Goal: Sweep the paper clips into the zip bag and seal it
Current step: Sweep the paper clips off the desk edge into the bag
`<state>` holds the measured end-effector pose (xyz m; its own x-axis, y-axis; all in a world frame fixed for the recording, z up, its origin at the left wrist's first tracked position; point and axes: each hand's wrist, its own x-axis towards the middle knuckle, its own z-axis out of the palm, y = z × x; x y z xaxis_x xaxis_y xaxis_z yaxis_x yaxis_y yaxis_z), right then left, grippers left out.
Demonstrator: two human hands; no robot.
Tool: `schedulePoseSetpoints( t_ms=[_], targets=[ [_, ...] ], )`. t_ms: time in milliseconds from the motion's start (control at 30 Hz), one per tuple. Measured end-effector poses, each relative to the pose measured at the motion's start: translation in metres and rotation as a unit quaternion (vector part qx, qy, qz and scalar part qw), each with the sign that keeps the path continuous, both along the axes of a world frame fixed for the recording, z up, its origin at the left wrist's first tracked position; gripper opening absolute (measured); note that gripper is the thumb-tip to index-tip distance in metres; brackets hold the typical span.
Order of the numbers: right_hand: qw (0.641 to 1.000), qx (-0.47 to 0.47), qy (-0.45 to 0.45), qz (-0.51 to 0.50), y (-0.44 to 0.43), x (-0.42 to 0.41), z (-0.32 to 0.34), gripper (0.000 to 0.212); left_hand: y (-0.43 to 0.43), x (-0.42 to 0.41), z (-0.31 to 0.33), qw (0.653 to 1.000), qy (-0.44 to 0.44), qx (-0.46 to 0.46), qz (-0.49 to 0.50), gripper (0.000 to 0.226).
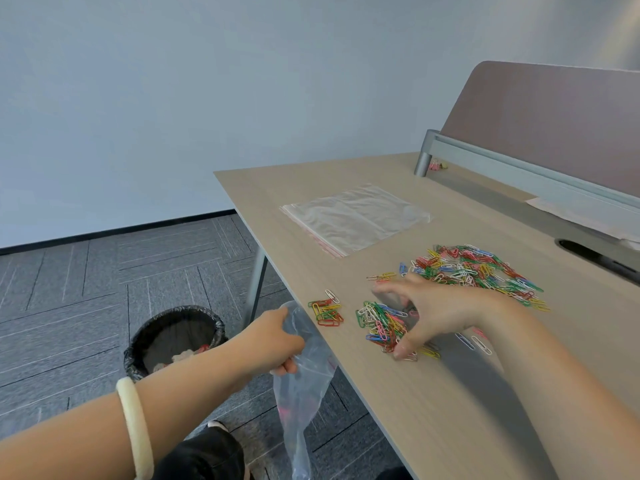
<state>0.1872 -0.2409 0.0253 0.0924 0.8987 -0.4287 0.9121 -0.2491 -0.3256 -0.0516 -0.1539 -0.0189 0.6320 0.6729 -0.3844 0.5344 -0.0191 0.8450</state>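
My left hand grips the mouth of a clear zip bag that hangs below the table's left edge; something pink shows inside it. My right hand lies on the table with fingers spread and curved over a small heap of coloured paper clips. A smaller cluster of clips lies close to the edge, just left of that heap. The big pile of paper clips spreads out behind my right hand. A few loose clips lie under my right wrist.
A stack of flat spare zip bags lies farther back on the wooden table. A black-lined waste bin stands on the carpet below my left arm. A partition screen and a cable slot border the right side.
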Motion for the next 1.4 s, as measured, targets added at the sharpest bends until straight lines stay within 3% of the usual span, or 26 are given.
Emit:
schedulePoseSetpoints(
  t_ms=[233, 400, 567, 767, 967, 1267, 1400],
  targets=[
    [0.986, 0.157, 0.053, 0.024, 0.012, -0.014, -0.014, 0.039, 0.001, 0.002, -0.001, 1.0, 0.004, 0.0, 0.009, 0.073],
    [0.972, 0.234, 0.026, 0.02, 0.018, -0.029, -0.026, 0.023, 0.005, 0.003, 0.004, 1.0, 0.008, 0.008, 0.006, 0.068],
    [0.953, 0.299, 0.027, 0.042, 0.028, -0.049, -0.036, 0.025, 0.006, 0.006, 0.008, 1.0, -0.002, 0.002, 0.015, 0.069],
    [0.946, 0.315, 0.075, 0.033, 0.028, -0.056, -0.034, 0.037, 0.004, 0.008, 0.011, 1.0, -0.009, 0.014, 0.005, 0.05],
    [0.972, 0.224, 0.061, 0.045, 0.021, -0.049, -0.027, 0.082, 0.006, 0.007, 0.011, 1.0, -0.007, 0.011, 0.011, 0.063],
    [0.951, 0.262, 0.161, 0.018, 0.029, -0.066, -0.04, 0.05, 0.009, 0.006, 0.005, 1.0, 0.005, -0.018, 0.015, 0.06],
    [0.941, 0.279, 0.19, 0.015, 0.031, -0.075, -0.039, 0.045, 0.009, 0.007, 0.011, 1.0, -0.017, -0.015, 0.011, 0.031]
  ],
)
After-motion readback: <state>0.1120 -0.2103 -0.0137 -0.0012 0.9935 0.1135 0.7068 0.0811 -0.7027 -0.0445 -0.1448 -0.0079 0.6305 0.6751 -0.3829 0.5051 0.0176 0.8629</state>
